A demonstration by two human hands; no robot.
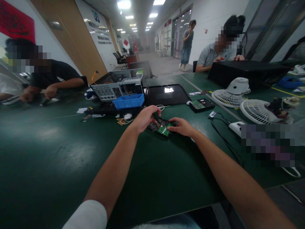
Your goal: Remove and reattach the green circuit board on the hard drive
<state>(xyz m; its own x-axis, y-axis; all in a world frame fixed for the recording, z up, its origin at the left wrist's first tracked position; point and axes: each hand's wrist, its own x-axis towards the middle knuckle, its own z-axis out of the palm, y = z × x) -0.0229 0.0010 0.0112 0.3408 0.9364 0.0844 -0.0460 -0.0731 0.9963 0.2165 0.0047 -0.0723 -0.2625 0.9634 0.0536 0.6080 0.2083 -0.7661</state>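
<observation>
A hard drive (164,130) with a green circuit board facing up lies on the green table in front of me, slightly turned. My right hand (182,126) grips its right edge, thumb on the board side and fingers at the far edge. Over the drive's left part, my left hand (148,117) is curled with thumb and fingertips drawn together. Whatever sits between those fingertips is too small and dark to make out. A second hard drive (202,105), also board side up, lies farther off to the right.
Beyond my hands stand an opened computer case (107,92), a blue bin (130,101) and a black panel (168,94). White fans (230,92), a power strip (235,127) and a black cable (222,135) are at right. Other people sit across the table on both sides.
</observation>
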